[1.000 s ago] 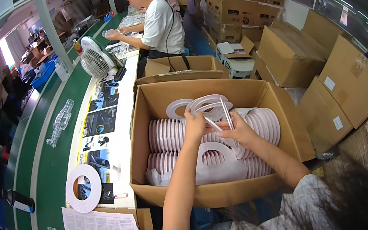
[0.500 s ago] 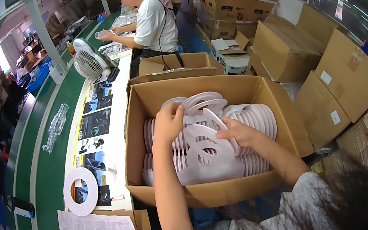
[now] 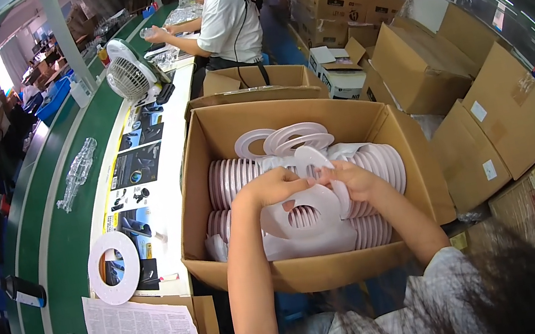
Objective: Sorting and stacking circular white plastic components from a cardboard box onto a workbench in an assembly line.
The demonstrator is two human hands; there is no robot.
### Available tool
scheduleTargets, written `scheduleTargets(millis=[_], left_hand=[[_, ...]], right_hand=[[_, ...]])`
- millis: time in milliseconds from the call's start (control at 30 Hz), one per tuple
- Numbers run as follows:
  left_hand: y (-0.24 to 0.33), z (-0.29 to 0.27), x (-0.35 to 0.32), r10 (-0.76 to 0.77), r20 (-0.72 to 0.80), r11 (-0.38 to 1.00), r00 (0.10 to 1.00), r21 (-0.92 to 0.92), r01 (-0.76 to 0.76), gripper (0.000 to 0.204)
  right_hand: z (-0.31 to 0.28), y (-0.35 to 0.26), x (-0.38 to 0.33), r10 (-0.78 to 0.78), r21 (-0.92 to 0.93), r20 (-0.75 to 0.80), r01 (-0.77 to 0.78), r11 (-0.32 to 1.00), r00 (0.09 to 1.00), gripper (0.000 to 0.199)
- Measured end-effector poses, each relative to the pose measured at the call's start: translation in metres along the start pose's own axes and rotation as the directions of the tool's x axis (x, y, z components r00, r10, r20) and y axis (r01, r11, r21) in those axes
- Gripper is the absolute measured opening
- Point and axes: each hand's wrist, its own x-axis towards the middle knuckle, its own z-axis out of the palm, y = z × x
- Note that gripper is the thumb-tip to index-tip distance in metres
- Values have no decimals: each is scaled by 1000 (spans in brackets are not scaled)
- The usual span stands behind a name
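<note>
While the right hand (image 3: 354, 181) pinches a ring (image 3: 310, 154) slanting up and away, the left hand (image 3: 276, 185) sits at its left edge, its grip unclear.

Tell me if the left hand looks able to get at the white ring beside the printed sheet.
Probably yes: nothing covers the white ring, though the left hand, over the cardboard box, would have to clear its left wall.
</note>
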Motion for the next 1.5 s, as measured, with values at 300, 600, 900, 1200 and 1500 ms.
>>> scheduleTargets(millis=[300,600,900,1200,1500], left_hand=[[-35,-13,-1,-285,-375,958,882,-102,266,70],[-32,-20,5,-133,-709,775,693,-510,-373,49],[-40,-14,19,-140,-861,900,490,-317,-300,39],[-46,-24,8,-441,-818,818,369,-535,-210,65],[-40,-25,8,-485,-523,306,701,-852,-424,66]], right_hand=[[3,-42,-22,-389,-316,-62,351,881,919,52],[1,-56,-32,-458,-165,-227,429,888,860,37],[16,-36,-20,-636,-570,-255,418,708,728,18],[15,-26,-14,-612,-696,-168,347,629,773,14],[30,-16,-13,-610,-670,-140,379,638,780,18]])
